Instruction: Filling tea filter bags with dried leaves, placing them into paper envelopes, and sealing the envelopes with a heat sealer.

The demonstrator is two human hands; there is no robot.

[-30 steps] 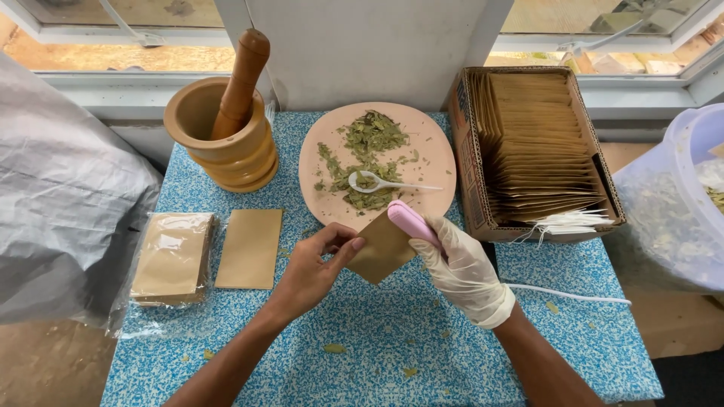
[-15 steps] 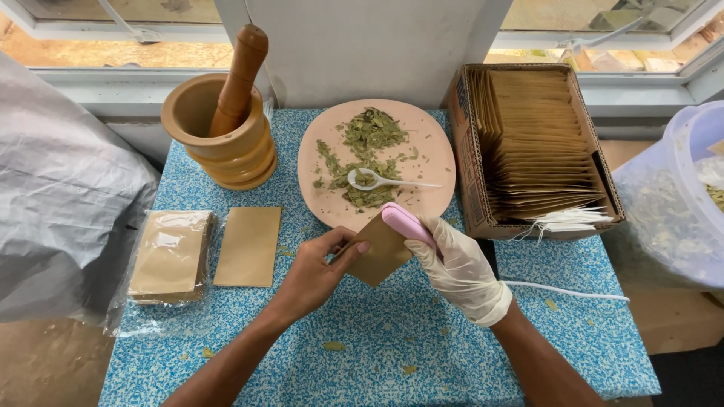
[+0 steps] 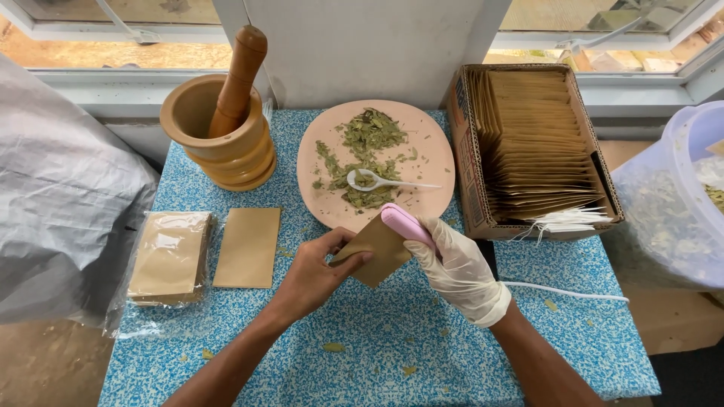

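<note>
Brown paper pouch (image 3: 375,250), small and flat, is held tilted above the middle of the bench (image 3: 422,339), just in front of the pink plate (image 3: 430,151). My left hand (image 3: 317,271), bare, has its grip pinched on the pouch's near left corner, thumb on top. My right hand (image 3: 456,264), in a white glove, has its grip wrapped around a pink handheld sealer (image 3: 407,224), whose tip is clamped on the pouch's upper right edge. A white cord (image 3: 566,290) runs from that hand toward the right edge of the bench.

The plate sits at the middle of the back edge, carrying dried green leaves (image 3: 366,147) and a white plastic spoon (image 3: 381,182). At the back left corner stands a wooden mortar (image 3: 226,143) with a wooden pestle (image 3: 237,79) leaning inside it. Near the left edge, a single flat brown pouch (image 3: 247,247) lies beside a clear bag of brown pouches (image 3: 170,256). At the back right corner, a cardboard box (image 3: 466,166) holds a packed row of upright brown pouches, with white strings at its near end. Leaf crumbs dot the blue speckled bench.
</note>
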